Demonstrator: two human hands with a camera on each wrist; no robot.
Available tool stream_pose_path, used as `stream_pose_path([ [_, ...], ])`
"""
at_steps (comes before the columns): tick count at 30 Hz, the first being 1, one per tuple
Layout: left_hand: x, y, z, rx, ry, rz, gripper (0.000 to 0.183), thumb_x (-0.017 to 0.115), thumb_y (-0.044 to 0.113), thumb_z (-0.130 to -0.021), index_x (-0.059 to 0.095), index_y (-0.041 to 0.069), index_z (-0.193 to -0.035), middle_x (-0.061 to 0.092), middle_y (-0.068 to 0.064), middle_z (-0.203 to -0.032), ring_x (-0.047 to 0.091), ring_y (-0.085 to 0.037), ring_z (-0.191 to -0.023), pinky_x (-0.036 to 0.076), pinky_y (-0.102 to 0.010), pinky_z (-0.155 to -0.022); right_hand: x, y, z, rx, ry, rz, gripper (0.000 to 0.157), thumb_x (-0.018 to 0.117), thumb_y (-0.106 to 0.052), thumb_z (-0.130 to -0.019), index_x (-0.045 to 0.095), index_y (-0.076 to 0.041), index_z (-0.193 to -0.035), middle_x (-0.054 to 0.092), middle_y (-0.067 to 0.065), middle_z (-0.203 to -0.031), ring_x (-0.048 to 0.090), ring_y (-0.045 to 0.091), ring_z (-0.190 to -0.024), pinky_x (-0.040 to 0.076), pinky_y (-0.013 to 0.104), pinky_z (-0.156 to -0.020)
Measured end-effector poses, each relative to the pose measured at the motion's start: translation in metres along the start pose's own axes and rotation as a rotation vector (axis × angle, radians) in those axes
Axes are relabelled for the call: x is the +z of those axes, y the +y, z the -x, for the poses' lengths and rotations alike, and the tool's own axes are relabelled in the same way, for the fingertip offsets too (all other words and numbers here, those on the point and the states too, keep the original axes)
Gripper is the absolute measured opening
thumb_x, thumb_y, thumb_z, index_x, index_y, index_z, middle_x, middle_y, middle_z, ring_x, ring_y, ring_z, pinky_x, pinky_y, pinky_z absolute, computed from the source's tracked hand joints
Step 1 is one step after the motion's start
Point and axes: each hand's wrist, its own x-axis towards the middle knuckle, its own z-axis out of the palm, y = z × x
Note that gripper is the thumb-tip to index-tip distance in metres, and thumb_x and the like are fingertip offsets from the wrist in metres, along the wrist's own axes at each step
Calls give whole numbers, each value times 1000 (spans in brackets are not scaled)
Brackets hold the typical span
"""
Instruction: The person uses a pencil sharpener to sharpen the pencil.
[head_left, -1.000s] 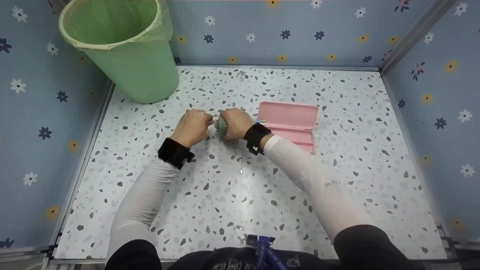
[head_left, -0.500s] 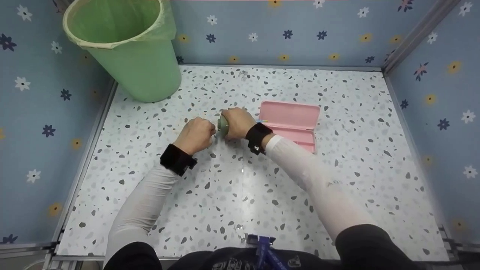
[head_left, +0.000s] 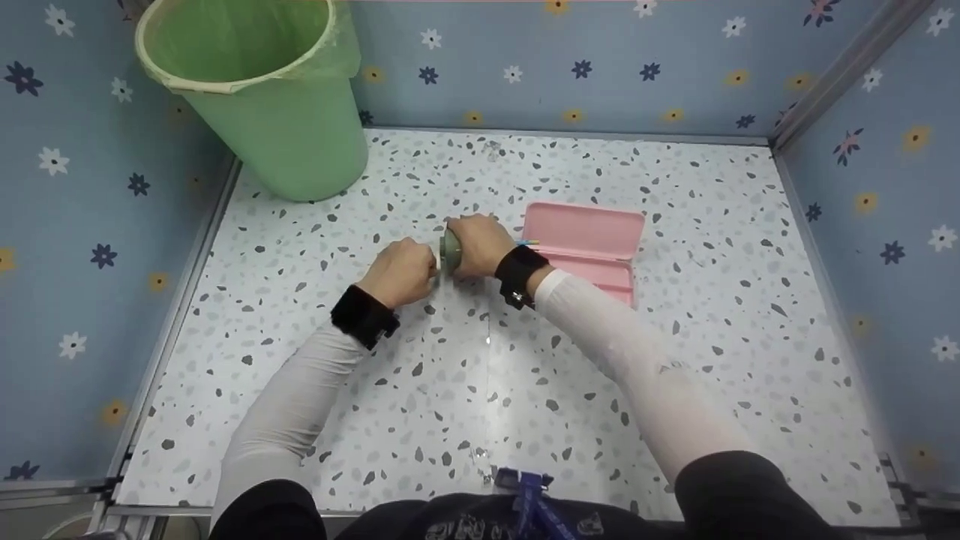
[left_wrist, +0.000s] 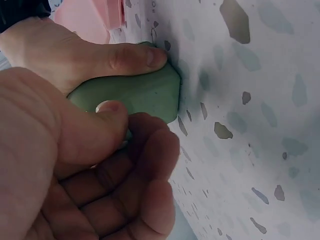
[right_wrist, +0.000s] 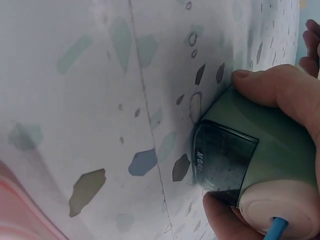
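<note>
The right hand [head_left: 480, 244] clasps the green sharpener [right_wrist: 282, 130], thumb along one side and a fingertip showing at the other. The left hand [head_left: 401, 271] is curled close to the far face, thumb and forefinger pinching a small pale part [left_wrist: 128, 136], mostly hidden and probably the crank handle. The sharpener stands between the hands, apparently resting on the speckled tabletop [head_left: 420, 420]. Its shell looks like hard, smooth plastic, likely light and inclined to slide or twist under turning, so a firm hold across both sides with some downward pressure suits it. The dark clear drawer [right_wrist: 225, 157] low on the body seems the more fragile place and is best not squeezed. From the pale round collar [right_wrist: 277, 200] a blue pencil [right_wrist: 276, 230] juts out; it is stiff but slim and could snap if knocked sideways. Just beyond the right wrist lies the open pink case [head_left: 585, 229]; farther off, at the back left, stands the green bin [head_left: 300, 135].
</note>
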Motion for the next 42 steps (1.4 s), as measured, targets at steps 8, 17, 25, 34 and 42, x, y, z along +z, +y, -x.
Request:
stream_pose_path([
  [8, 10, -11, -9, 9, -52, 49, 9, 76, -1, -83, 74, 4, -75, 75, -18, -77, 68, -39, -73, 60, -56, -72, 1, 1, 0, -10, 2, -2, 52, 98, -18, -71, 71, -10, -115, 81, 10, -107, 76, 32, -99, 64, 49, -91],
  [17, 16, -29, -29, -11, -122, 180, 15, 74, -5, -75, 83, 6, -80, 76, -8, -75, 59, -25, -66, 46, -35, -61, 1, 1, 3, -8, 7, -3, 53, 99, -18, -72, 70, -11, -116, 81, 9, -109, 77, 32, -101, 63, 49, -94],
  [25, 19, -40, -46, -6, -90, 161, 19, 71, -4, -77, 86, 7, -82, 81, -10, -79, 65, -29, -69, 54, -41, -65, -1, 2, 3, -17, 14, 11, 53, 98, -17, -72, 69, -11, -116, 81, 9, -108, 77, 32, -100, 63, 49, -92],
  [34, 18, -46, -57, -8, -29, 108, 12, 68, -2, -88, 79, 4, -90, 81, -15, -88, 73, -37, -80, 62, -53, -79, -3, 3, 3, -19, -7, 28, 55, 99, -21, -72, 68, -12, -117, 81, 8, -109, 78, 32, -101, 64, 48, -92],
  [42, 10, -45, -60, -31, -9, 92, 11, 72, 2, -95, 82, 5, -101, 83, -17, -99, 78, -41, -94, 64, -54, -91, -3, 3, 1, -11, -15, 12, 56, 99, -22, -72, 68, -13, -117, 81, 7, -110, 77, 31, -100, 65, 45, -91],
])
